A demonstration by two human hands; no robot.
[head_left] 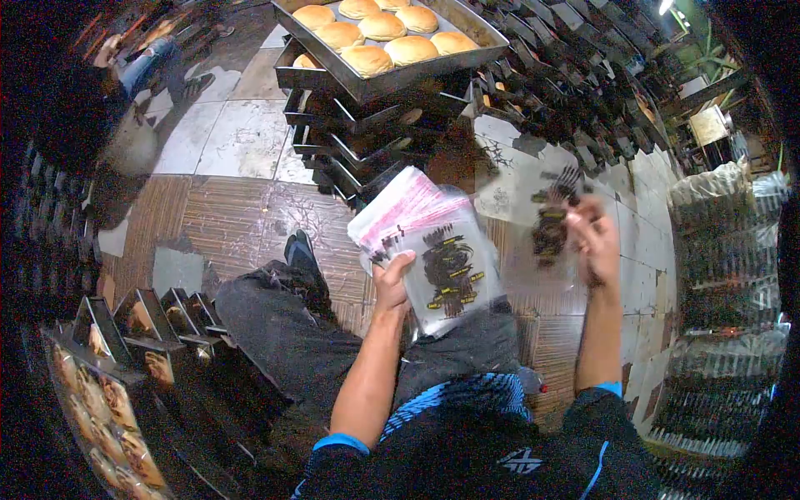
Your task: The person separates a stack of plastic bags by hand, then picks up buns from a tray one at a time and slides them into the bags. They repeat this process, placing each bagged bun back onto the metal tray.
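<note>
My left hand [392, 279] grips a thick stack of clear plastic bags [433, 246] with black and yellow printing and pink strips along the top edge, held up in front of me. My right hand [593, 237] is raised to the right of the stack and pinches a single clear printed bag [546, 217], which is blurred. My legs in dark trousers stretch out below toward the tiled floor.
A stack of metal baking trays [358, 125] stands ahead, the top tray [479, 54] filled with golden buns [379, 33]. More trays with baked goods [108, 392] sit at lower left. Bagged goods pile up on the right [725, 275]. Another person [146, 62] sits at far upper left.
</note>
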